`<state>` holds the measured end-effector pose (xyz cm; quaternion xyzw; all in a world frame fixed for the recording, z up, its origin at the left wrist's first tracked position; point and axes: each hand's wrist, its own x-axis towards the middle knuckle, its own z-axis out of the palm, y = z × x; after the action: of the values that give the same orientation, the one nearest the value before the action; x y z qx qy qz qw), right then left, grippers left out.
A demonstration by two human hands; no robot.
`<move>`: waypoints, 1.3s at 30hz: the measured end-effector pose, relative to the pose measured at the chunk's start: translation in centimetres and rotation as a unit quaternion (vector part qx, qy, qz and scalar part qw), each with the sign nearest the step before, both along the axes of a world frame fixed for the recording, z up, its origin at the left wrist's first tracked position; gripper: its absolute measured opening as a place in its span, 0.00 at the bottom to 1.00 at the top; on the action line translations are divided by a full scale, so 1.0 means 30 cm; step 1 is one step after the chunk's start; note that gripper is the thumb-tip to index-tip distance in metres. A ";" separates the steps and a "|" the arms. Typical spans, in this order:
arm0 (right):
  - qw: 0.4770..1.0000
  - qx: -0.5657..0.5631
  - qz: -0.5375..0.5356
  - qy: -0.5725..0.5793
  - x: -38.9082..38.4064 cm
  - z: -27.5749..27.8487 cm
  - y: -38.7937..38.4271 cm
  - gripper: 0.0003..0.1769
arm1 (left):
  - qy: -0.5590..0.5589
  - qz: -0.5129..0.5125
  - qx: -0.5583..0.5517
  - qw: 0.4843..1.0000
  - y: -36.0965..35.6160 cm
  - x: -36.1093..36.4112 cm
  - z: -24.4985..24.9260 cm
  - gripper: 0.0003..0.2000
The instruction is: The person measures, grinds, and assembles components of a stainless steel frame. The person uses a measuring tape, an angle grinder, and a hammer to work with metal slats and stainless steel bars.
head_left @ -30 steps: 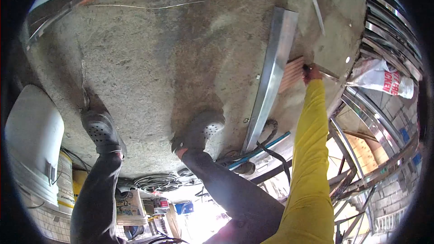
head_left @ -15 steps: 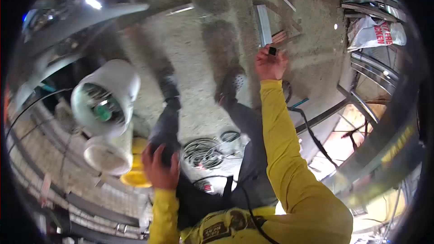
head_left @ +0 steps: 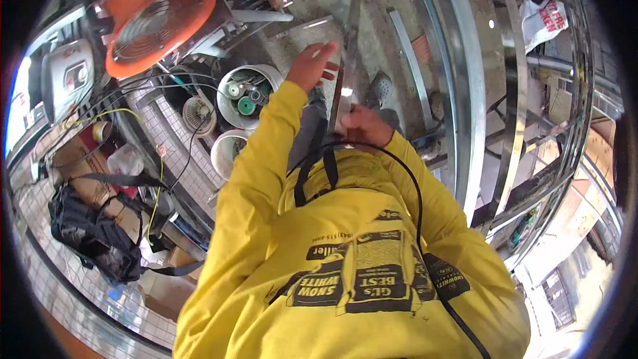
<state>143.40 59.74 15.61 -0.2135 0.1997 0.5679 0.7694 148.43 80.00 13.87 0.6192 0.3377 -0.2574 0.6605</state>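
Note:
My right hand [head_left: 369,127] is in front of my waist, its fingers wrapped round the lower part of a long metal tube [head_left: 348,60]. The tube runs away from me past my left hand, with a bright reflection on its side. My left hand [head_left: 312,66] is held out left of the tube with its fingers apart and nothing in it. It seems not to touch the tube, though the gap is hard to judge. My shoes are partly visible on the floor beyond.
An orange fan [head_left: 159,20] stands at the far left. A white bucket [head_left: 269,80] holds several discs, beside a smaller white bucket [head_left: 226,153]. Long metal bars [head_left: 458,80] stretch along my right. A black bag [head_left: 93,233] lies at left, and a metal strip [head_left: 412,66] is ahead.
I have straightened up from a bent posture. My right hand has come back from near the floor to my waist with the tube. My left hand has left my knee and moved forward.

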 end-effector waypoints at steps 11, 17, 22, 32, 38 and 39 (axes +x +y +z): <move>0.940 -0.030 0.199 -0.275 0.181 0.283 -0.114 0.21 | -0.118 0.151 -0.123 0.974 -0.094 0.193 0.042 0.13; 0.937 0.037 0.156 -0.311 0.209 0.265 -0.223 0.23 | -0.186 0.242 -0.040 0.951 -0.164 0.203 0.152 0.15; 0.882 0.011 0.244 -0.404 0.291 0.366 -0.395 0.31 | -0.222 0.218 0.008 0.950 -0.355 0.235 0.422 0.25; 0.760 -0.411 -0.184 -0.469 0.164 0.526 -0.806 0.25 | -0.248 -0.196 -0.204 0.926 -1.215 0.468 0.641 0.16; 0.685 -0.566 -0.287 -0.358 0.290 0.358 -1.020 0.22 | -0.253 -0.425 -0.111 0.862 -1.664 0.676 0.383 0.20; 0.677 -0.578 -0.298 -0.346 0.350 0.379 -1.058 0.21 | -0.263 -0.438 -0.083 0.856 -1.724 0.729 0.353 0.19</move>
<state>153.88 28.00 26.97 -0.7257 0.2608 -0.0341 0.6357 170.29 28.29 24.46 0.6909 -0.1772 -0.3745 0.5924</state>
